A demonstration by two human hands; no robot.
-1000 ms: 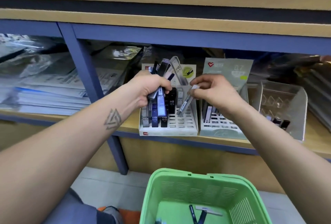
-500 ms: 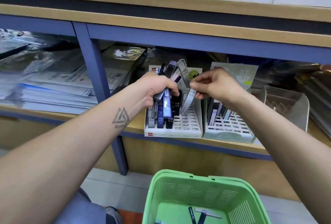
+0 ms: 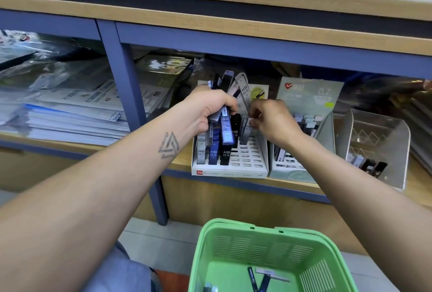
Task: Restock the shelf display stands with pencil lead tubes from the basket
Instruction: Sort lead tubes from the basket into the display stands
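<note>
My left hand (image 3: 210, 109) grips a bunch of pencil lead tubes (image 3: 226, 128), grey, blue and black, fanned out above and below the fist. It hovers over the white slotted display stand (image 3: 247, 161) on the shelf. My right hand (image 3: 273, 121) pinches one grey lead tube (image 3: 246, 131) and holds it upright in the stand's back right rows. Three tubes marked HB 0.5 (image 3: 213, 152) stand in the stand's front left slots. The green basket (image 3: 233, 240) sits below, with a few tubes (image 3: 257, 280) on its bottom.
A second pale green stand marked 0.7 (image 3: 308, 95) with several tubes is just right of the white one. Further right is a clear stand (image 3: 383, 142) with a few dark tubes. Stacked plastic-wrapped paper packs (image 3: 70, 116) fill the left bay behind a blue post (image 3: 131, 95).
My right hand has lowered the single grey tube from beside the bunch down into the white stand. The left hand keeps the bunch in about the same place.
</note>
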